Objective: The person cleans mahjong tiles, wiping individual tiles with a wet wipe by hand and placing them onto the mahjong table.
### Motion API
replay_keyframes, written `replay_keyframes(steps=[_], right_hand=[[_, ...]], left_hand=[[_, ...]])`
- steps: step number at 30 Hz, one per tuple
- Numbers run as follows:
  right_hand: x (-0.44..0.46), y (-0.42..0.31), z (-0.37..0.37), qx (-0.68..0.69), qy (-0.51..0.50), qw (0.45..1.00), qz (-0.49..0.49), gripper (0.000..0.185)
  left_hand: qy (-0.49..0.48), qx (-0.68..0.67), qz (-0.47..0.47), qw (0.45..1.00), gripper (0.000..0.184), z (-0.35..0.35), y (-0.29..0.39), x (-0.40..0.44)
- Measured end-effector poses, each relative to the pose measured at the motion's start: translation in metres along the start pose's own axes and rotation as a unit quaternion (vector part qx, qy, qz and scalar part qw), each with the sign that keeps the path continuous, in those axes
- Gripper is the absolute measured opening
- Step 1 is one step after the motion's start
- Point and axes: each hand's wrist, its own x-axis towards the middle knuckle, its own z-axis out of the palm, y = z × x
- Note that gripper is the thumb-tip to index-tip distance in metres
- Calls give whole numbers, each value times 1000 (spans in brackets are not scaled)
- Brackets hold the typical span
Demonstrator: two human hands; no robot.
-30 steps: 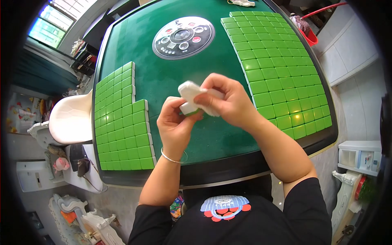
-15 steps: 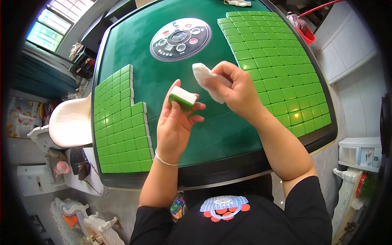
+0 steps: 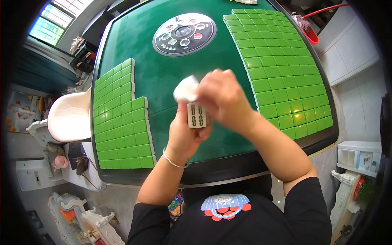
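A mahjong tile point(image 3: 197, 116) is held in my left hand point(image 3: 183, 132), its white face with dark green bamboo marks turned up toward me. My right hand point(image 3: 224, 100), smeared by motion, grips a crumpled white tissue point(image 3: 186, 89) at the tile's upper edge. Whether the tissue touches the tile's face is hard to make out. Both hands are above the green felt of the mahjong table point(image 3: 163, 73). Green-backed tiles lie face down in a block on the left point(image 3: 120, 122) and a larger block on the right point(image 3: 286, 73).
A round control panel point(image 3: 184, 34) sits in the table's middle. The dark table rim point(image 3: 220, 171) runs close in front of my body. A white chair point(image 3: 69, 116) stands at the left side, and a red bucket point(image 3: 312, 36) is beyond the right edge.
The tile has been turned from its blank side and green back to its marked face. My right hand has brought the tissue down and left, up to the tile.
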Motion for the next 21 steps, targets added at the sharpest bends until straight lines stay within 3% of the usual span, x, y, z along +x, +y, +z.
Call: replay_keyframes(steps=[1, 4, 6, 8, 10, 11, 14, 16, 18, 19, 21], right_hand=[[-1, 9, 0, -3, 20, 999, 46, 21], [-5, 3, -6, 119, 30, 990, 74, 19], [-5, -16, -2, 120, 15, 992, 30, 18], [-8, -16, 1, 113, -38, 991, 58, 18], [-6, -10, -2, 162, -18, 976, 146, 19], [-5, -8, -4, 187, -7, 964, 188, 19], [1, -15, -19, 282, -30, 918, 277, 20], [0, -19, -12, 261, -4, 953, 151, 17], [4, -21, -17, 212, -50, 958, 187, 15], [3, -11, -17, 163, -39, 971, 171, 14], [-1, 13, -18, 80, -22, 985, 151, 14]], left_hand=[[-34, 1, -2, 999, 60, 0, 1, 2], [28, 13, 26, 999, 61, 7, 3, 0], [215, 39, 74, 973, 56, 16, -1, 3], [150, 83, 157, 973, 58, -2, -7, 3], [131, 191, 173, 957, 61, -6, 4, -1], [122, 244, 182, 945, 63, -6, 8, -2], [89, 336, 325, 879, 65, -3, 7, 0], [65, 399, 378, 833, 64, -3, 3, 3], [45, 462, 427, 776, 62, -5, 2, 3], [59, 462, 426, 775, 60, -6, 2, 6], [76, 540, 447, 709, 57, 2, 25, 0]])
